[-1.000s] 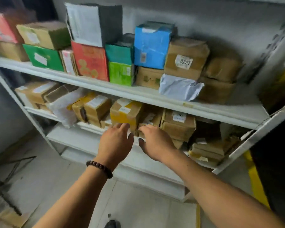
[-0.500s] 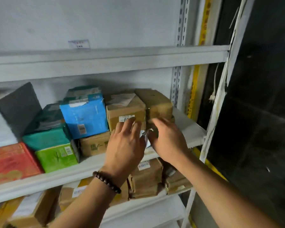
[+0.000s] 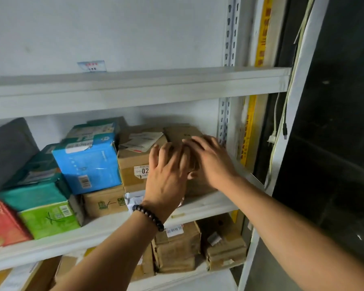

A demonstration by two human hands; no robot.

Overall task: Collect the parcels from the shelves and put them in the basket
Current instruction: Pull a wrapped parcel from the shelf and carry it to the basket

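Fingers [image 3: 166,156] of left hand [image 3: 166,177] spread wide, laid flat against front of brown box [image 3: 132,166] bearing torn label with digits "02"; nothing clasped. Right hand [image 3: 210,162] just beside, fingers loosely fanned, resting over top and front of plain cardboard box [image 3: 181,133] at far right end of middle shelf [image 3: 208,204]; whether any grip is closed on it cannot be told. Both hands touching or nearly touching each other between the two boxes. Beaded bracelet [image 3: 148,217] around left wrist.

Left of labelled box: blue parcel [image 3: 86,162] stacked on small brown carton [image 3: 105,201], then teal packet [image 3: 34,194] over green packet [image 3: 51,220], red box [image 3: 2,225] at left edge, grey parcel [image 3: 6,148] behind. White wrapped parcel [image 3: 135,199] peeking under labelled box. More brown parcels [image 3: 177,248] on lower shelf, near right post. Upper shelf [image 3: 135,89] above. Basket out of view.
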